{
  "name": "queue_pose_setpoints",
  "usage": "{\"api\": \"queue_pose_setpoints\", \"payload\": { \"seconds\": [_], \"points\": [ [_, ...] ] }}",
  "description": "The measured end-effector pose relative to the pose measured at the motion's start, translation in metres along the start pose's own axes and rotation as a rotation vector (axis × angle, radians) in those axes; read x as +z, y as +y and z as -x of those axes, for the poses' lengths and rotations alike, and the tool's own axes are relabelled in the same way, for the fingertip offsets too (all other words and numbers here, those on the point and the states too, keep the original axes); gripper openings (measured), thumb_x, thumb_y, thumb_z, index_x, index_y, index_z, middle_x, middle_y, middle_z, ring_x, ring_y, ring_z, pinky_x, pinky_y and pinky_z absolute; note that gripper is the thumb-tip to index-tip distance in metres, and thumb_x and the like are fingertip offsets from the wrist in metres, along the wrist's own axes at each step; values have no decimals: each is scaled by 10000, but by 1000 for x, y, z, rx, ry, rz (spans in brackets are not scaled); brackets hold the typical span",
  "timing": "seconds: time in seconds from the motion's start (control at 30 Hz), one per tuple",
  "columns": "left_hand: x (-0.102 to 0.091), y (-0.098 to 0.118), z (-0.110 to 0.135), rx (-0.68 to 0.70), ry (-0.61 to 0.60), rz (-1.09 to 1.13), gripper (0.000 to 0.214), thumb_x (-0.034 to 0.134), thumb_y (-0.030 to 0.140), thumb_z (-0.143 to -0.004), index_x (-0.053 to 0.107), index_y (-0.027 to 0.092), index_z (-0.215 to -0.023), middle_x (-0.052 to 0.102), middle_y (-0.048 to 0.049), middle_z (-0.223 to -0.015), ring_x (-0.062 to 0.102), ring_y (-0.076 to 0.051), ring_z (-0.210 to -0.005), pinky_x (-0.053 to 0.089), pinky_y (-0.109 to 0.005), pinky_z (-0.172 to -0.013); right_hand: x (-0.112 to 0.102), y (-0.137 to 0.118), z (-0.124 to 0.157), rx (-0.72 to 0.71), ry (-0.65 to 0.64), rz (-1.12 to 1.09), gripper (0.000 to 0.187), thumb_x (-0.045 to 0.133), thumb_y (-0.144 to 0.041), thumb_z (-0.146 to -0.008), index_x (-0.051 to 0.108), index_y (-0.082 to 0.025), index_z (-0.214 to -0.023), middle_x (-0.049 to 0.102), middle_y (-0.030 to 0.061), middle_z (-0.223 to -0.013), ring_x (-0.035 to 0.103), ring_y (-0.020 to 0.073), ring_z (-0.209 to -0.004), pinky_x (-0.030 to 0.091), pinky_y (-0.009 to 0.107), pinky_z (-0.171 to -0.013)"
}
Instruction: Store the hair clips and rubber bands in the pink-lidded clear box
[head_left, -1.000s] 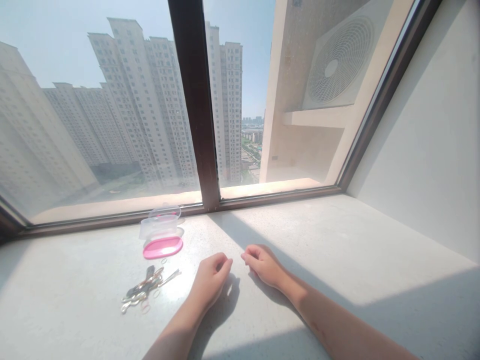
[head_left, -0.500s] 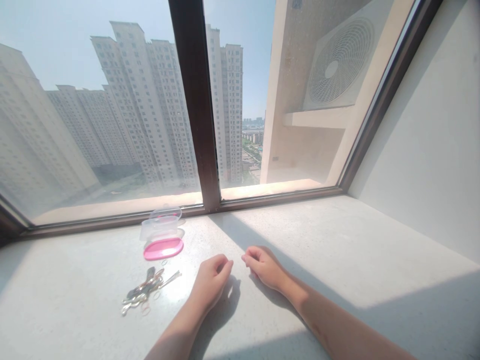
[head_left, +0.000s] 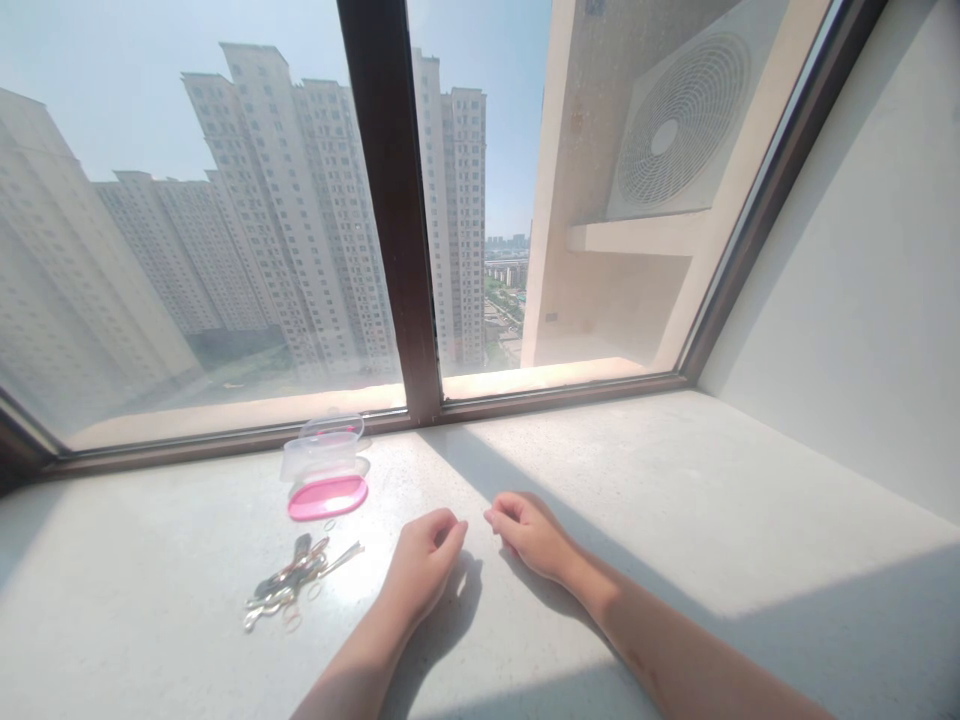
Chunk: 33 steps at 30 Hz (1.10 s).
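Note:
My left hand [head_left: 426, 562] rests on the white sill, its fingers curled into a loose fist with the thumb against the index finger. Facing it across a small gap is my right hand [head_left: 529, 535], closed the same way. Nothing shows in either hand. To the left of my left hand lies a small heap of metal pieces [head_left: 289, 580], silver and bronze, with a few thin rings around it. Behind the heap is a pink oval lid [head_left: 328, 498]. A clear plastic box [head_left: 321, 457] stands beyond that lid, close to the window.
The pale stone sill [head_left: 622, 470] runs up to a dark brown window frame [head_left: 421, 400]. On the right rises a white side wall [head_left: 855, 330]. High-rise buildings and an air-conditioner unit [head_left: 675, 130] are outside the glass. Sunlight and shadow bands cross the sill.

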<state>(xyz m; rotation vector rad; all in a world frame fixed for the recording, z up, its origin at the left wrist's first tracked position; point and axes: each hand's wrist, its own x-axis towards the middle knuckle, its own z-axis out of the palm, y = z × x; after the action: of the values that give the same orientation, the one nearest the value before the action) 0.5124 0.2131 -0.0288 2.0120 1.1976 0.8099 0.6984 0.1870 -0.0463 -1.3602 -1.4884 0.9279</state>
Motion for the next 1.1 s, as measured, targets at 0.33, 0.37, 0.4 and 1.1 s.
{"api": "queue_pose_setpoints", "payload": {
  "seconds": [0.33,0.37,0.4,1.1],
  "points": [
    [0,-1,1,-2,0,-9,349,468,373,-880,492,182,-589,491,19,-537,445,-140,-562,303,-260,-571,1,2,-1,-3,-3,-11,302,539,-328,-867,496,-181,-607,453,-43,-473,411,88,-450,364,209,-488],
    [0,-1,1,0,0,-10,348,469,373,-880,493,181,-590,495,18,-538,447,-140,-564,304,-260,-572,1,1,-1,-2,-4,-8,303,538,-327,-867,494,-181,-605,452,-43,-471,411,89,-447,365,210,-487],
    [0,-2,1,1,-2,-10,347,470,373,-880,496,181,-592,500,17,-540,449,-140,-564,305,-260,-572,1,0,0,-1,-4,-6,304,537,-327,-866,492,-182,-603,451,-44,-469,411,89,-444,365,211,-486],
    [0,-2,-1,-4,-12,-12,351,476,375,-883,473,186,-586,505,23,-526,453,-140,-560,316,-262,-582,-1,-1,-1,-5,-3,-2,306,537,-327,-870,505,-181,-603,440,-47,-449,398,88,-435,348,212,-490]
  ]
}}
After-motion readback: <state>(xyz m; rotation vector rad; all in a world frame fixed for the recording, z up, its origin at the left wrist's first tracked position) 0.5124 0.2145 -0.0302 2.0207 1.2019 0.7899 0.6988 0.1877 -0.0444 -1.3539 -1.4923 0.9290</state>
